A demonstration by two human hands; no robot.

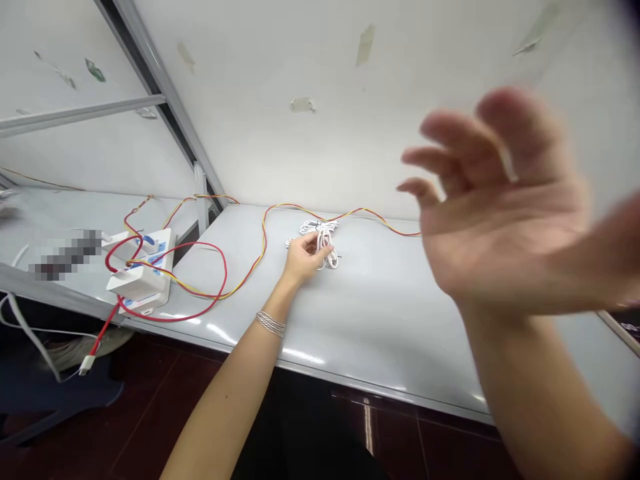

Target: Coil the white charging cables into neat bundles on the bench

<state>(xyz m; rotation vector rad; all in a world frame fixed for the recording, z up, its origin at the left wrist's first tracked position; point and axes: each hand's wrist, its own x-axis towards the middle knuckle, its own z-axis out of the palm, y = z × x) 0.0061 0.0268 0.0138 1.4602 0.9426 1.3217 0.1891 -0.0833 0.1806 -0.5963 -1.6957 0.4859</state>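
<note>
My left hand [304, 259], below a silver bracelet-banded wrist, has its fingers closed on a coiled white cable [327, 250] near the back of the grey table. Another white cable bundle [311, 227] lies right behind it, close to the wall. My right hand [505, 213] is raised high on the right, near the camera, palm showing and fingers spread and slightly curled, with nothing in it.
On the left, a white power strip [163, 267] holds white adapters [137, 283]. A red and yellow wire [264, 230] runs along the table's back. A metal frame post [175, 110] stands against the white wall panel [300, 153].
</note>
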